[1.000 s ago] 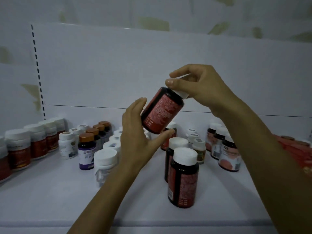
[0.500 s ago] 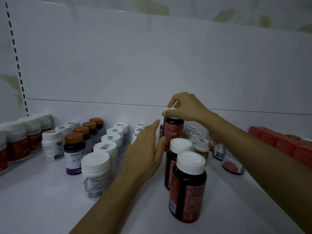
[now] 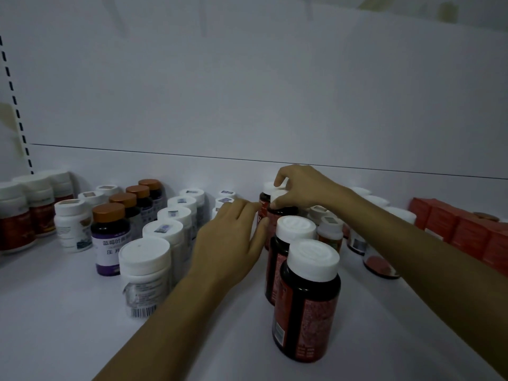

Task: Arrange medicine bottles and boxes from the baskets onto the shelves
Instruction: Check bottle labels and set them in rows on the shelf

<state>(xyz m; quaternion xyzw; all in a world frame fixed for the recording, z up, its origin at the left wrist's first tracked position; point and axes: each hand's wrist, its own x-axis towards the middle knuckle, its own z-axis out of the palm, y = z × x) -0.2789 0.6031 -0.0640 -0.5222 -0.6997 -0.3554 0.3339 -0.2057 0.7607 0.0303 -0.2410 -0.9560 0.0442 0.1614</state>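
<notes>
Bottle with a red label stands on the shelf, behind two like bottles. Right hand pinches its white cap; left hand, fingers straight, touches its side.

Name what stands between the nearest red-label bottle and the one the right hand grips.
One more upright red-label bottle with a white cap, in the same row; the head view shows it.
</notes>
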